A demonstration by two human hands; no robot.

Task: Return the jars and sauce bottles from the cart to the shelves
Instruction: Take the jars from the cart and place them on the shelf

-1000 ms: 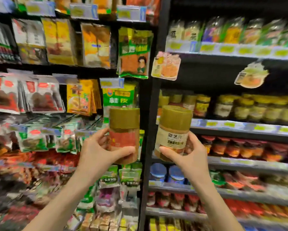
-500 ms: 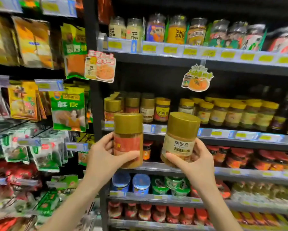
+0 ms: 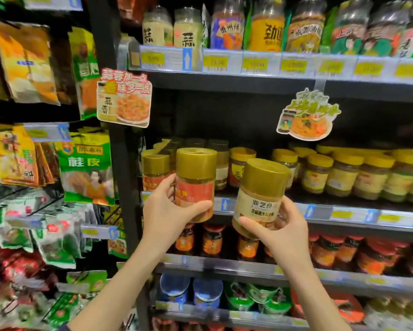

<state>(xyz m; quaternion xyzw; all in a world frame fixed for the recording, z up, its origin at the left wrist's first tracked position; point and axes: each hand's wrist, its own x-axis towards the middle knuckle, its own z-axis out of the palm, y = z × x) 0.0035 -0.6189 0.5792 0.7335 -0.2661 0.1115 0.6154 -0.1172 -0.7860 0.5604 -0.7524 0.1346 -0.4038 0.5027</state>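
Now both jars are held before the middle shelf's (image 3: 344,215) left end: the left hand (image 3: 169,211) wraps the red-label jar (image 3: 196,185), and the right hand (image 3: 279,225) grips the tilted pale-label jar (image 3: 260,199). This looks like the shelving step; next, each needs sliding in beside the gold-lidded jars (image 3: 155,170).

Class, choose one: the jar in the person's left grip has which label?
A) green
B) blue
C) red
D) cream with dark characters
C: the left grip holds the gold-lidded jar with the red label; the cream-labelled jar sits in the right grip.
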